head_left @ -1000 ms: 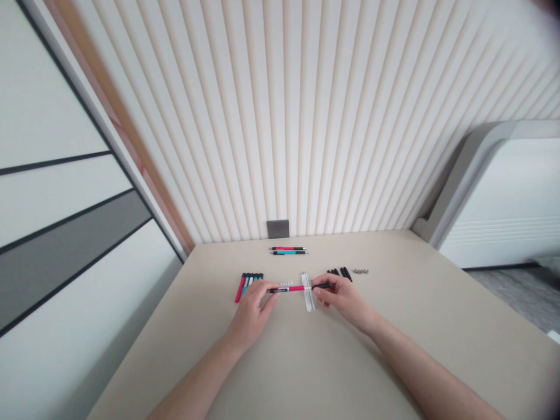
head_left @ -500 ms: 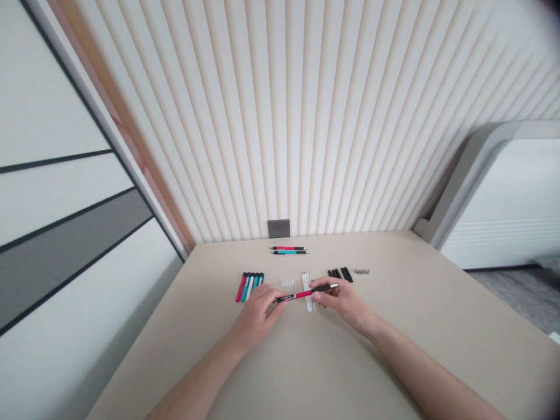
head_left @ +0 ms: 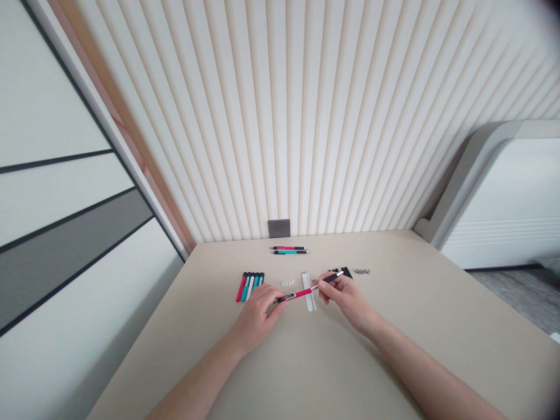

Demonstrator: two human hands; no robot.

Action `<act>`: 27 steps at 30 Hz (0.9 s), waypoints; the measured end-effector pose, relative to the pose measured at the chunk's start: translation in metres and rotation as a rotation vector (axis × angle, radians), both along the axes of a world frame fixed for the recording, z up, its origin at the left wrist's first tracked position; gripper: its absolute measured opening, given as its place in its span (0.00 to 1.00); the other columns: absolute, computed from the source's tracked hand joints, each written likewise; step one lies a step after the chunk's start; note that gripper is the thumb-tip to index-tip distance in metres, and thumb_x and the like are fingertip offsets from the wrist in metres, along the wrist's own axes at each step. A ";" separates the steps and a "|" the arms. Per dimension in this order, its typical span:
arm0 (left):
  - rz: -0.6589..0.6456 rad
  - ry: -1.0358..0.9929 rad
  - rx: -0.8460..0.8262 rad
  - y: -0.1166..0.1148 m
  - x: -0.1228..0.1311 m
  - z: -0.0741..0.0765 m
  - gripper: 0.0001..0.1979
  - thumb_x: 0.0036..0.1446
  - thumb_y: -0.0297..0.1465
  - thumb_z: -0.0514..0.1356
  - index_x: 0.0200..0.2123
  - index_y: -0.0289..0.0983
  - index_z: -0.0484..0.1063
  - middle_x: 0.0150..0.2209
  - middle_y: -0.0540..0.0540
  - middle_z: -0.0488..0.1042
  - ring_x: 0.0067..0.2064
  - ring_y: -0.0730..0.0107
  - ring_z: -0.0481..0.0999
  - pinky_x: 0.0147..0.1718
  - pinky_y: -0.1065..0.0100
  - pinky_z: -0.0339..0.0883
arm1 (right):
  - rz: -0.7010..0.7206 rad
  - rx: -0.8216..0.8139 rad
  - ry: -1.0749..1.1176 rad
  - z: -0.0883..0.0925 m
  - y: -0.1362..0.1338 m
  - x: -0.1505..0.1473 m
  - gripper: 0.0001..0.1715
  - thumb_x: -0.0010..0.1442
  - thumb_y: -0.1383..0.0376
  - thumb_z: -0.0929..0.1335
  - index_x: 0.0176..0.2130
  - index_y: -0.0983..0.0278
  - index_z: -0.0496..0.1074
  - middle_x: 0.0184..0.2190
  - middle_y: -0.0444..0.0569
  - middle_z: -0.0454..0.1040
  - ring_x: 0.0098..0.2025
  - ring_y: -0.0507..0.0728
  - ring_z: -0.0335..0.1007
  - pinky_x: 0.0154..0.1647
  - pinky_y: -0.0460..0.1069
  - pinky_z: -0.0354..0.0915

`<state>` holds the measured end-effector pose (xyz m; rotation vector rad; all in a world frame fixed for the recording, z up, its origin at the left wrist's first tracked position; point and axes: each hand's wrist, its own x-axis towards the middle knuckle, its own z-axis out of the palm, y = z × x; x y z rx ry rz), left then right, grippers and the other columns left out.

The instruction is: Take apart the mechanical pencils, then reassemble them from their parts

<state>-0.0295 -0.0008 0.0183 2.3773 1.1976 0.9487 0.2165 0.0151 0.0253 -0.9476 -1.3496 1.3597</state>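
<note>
My left hand [head_left: 259,310] is closed on the pink pen barrel [head_left: 303,293], whose clip end points left. My right hand [head_left: 346,298] pinches the black grip section [head_left: 331,277] with its silver tip angled up to the right. Between the two parts there is a gap, with a thin pale length, apparently the refill, showing in it. Under the held pen lie several white refills [head_left: 307,296]. Black grip sections [head_left: 347,272] lie just behind my right hand, which partly hides them. Near my left hand is a row of pink, teal and white pen barrels [head_left: 245,286].
Two whole pens, one pink [head_left: 289,248] and one teal [head_left: 289,252], lie at the back of the table [head_left: 280,373]. Small white pieces [head_left: 287,283] sit in the middle, several springs [head_left: 362,271] at the right. A dark wall socket [head_left: 279,228] is on the ribbed wall behind.
The black grip section has come away from the pink barrel, moving right and up in my right hand. The thin pale length now shows between them. My left hand has stayed nearly still.
</note>
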 end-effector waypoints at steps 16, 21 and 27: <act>0.099 -0.018 0.053 0.004 -0.002 -0.007 0.05 0.64 0.32 0.55 0.40 0.40 0.71 0.36 0.46 0.74 0.41 0.63 0.73 0.43 0.62 0.67 | -0.193 -0.046 0.020 -0.011 0.011 0.010 0.25 0.56 0.47 0.69 0.43 0.64 0.72 0.26 0.42 0.66 0.23 0.50 0.59 0.25 0.47 0.58; 0.073 -0.020 0.077 0.005 -0.003 -0.008 0.04 0.63 0.32 0.58 0.40 0.40 0.72 0.36 0.46 0.75 0.41 0.62 0.73 0.43 0.62 0.67 | 0.079 -0.049 -0.175 -0.012 0.000 -0.004 0.25 0.58 0.45 0.67 0.40 0.64 0.74 0.21 0.40 0.62 0.21 0.49 0.55 0.22 0.46 0.54; 0.063 -0.098 0.043 0.004 -0.002 -0.005 0.05 0.62 0.32 0.58 0.39 0.39 0.72 0.35 0.46 0.75 0.39 0.64 0.74 0.41 0.63 0.68 | 0.152 -0.009 -0.279 -0.014 -0.007 -0.010 0.26 0.59 0.44 0.65 0.29 0.64 0.68 0.18 0.38 0.58 0.20 0.48 0.50 0.21 0.45 0.47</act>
